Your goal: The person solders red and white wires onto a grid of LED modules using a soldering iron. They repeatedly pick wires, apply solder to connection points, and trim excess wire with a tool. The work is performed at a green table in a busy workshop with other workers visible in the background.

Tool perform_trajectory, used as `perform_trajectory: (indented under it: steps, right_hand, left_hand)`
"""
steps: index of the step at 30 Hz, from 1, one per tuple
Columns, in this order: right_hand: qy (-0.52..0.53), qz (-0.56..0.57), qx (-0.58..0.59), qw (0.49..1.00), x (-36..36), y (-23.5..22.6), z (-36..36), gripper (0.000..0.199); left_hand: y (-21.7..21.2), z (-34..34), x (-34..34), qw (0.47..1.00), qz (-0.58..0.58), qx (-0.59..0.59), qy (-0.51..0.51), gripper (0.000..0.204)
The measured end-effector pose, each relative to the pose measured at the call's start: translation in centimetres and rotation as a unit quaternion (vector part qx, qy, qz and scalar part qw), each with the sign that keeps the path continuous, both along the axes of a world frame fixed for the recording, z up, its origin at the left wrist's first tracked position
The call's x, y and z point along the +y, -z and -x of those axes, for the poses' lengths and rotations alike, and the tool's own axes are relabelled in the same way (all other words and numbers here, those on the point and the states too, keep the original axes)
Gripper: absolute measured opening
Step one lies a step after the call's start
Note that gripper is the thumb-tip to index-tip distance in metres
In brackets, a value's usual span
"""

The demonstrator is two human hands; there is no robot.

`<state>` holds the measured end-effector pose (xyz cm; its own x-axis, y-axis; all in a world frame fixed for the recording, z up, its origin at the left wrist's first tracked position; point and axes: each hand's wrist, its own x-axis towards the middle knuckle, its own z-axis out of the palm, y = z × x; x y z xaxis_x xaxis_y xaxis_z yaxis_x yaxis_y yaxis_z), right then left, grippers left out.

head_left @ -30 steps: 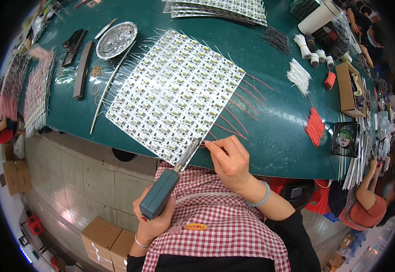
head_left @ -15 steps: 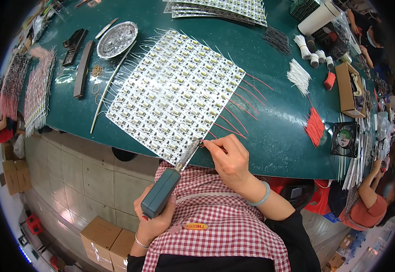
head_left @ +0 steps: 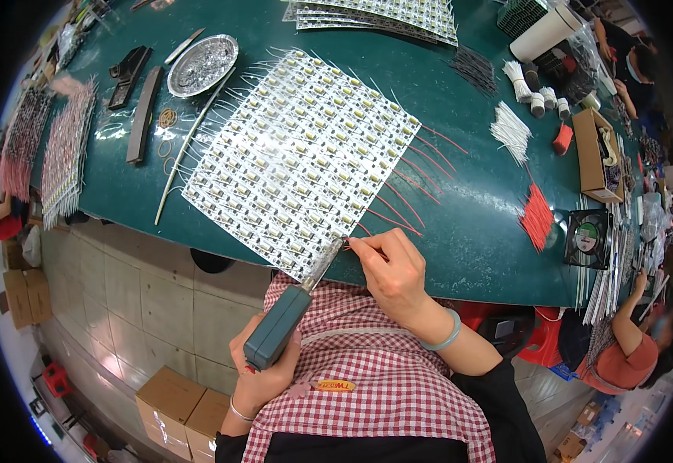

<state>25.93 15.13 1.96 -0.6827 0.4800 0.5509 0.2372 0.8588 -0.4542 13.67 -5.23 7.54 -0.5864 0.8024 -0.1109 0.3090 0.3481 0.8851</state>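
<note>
Two hands: left [head_left: 263, 370] clamps the soldering iron [head_left: 286, 320], right [head_left: 394, 270] pinches a red wire [head_left: 363, 245]; I steady both at the panel's [head_left: 298, 162] near corner.

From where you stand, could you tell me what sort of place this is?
Probably an electronics assembly workshop: a white circuit board panel lies on a green workbench, the left hand holds a soldering iron, and red wire bundles lie nearby.

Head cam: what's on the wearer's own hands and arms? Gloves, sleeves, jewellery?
No gloves: both hands are bare. The left hand has a thin silvery bangle at the wrist. The right hand has a smooth pale blue-green bangle on the wrist. Forearms are uncovered; dark sleeves begin further up. A red-and-white checked apron covers the front.
</note>
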Motion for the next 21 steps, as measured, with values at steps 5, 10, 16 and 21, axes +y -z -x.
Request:
perform_trajectory:
  steps: [5,10,16,21]
  right_hand:
    - [0.001,-0.003,-0.003,1.000,-0.02,-0.03,-0.02,0.025]
    - [0.000,-0.006,-0.001,1.000,0.00,-0.16,0.05,0.025]
    - [0.004,-0.006,-0.002,1.000,-0.09,-0.06,0.01,0.025]
    - [0.008,-0.005,-0.004,1.000,-0.17,-0.10,0.01,0.025]
  left_hand:
    - [0.27,-0.25,-0.39,1.000,-0.003,-0.011,-0.025,0.017]
    - [-0.04,-0.20,-0.22,0.999,-0.031,0.030,-0.017,0.019]
    - [0.07,0.02,-0.29,0.999,-0.022,0.036,0.010,0.019]
    - [0.36,-0.17,0.11,0.999,-0.038,0.016,-0.004,0.017]
